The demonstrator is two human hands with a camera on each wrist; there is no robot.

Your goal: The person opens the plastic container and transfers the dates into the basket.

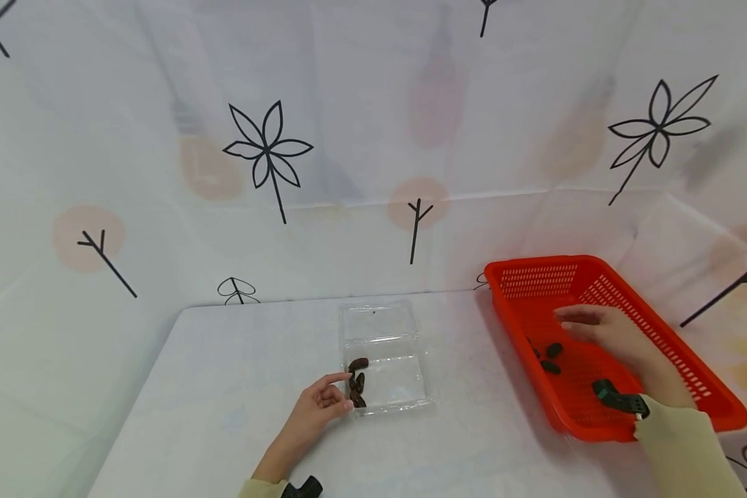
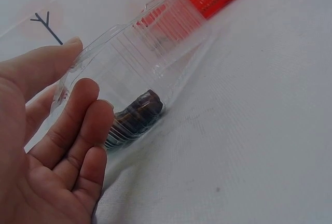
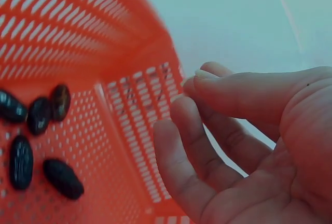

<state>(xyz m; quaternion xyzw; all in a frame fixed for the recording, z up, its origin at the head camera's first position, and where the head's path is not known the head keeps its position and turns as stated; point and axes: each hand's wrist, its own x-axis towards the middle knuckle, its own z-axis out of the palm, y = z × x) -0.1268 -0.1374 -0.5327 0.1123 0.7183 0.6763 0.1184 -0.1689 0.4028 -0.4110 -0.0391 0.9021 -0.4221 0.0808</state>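
Observation:
A clear plastic box [image 1: 393,382] with its lid [image 1: 378,322] folded back lies on the table. Several dark brown dates [image 1: 357,382] lie along its left side; in the left wrist view dates [image 2: 137,112] show through the ribbed wall. My left hand [image 1: 316,408] holds the box's left edge with thumb and index finger, the other fingers curled beside it. My right hand [image 1: 622,342] hovers over the red basket [image 1: 560,415], fingers loosely bent, no date visible between them. Several dates [image 3: 63,178] lie on the basket floor, to the left of the right hand in the right wrist view.
White cloth covers the table [image 1: 243,360], and a patterned cloth [image 1: 348,242] hangs behind it. The basket's slotted walls rise around the right hand, at the table's right side. Dark straps [image 1: 619,399] circle both wrists.

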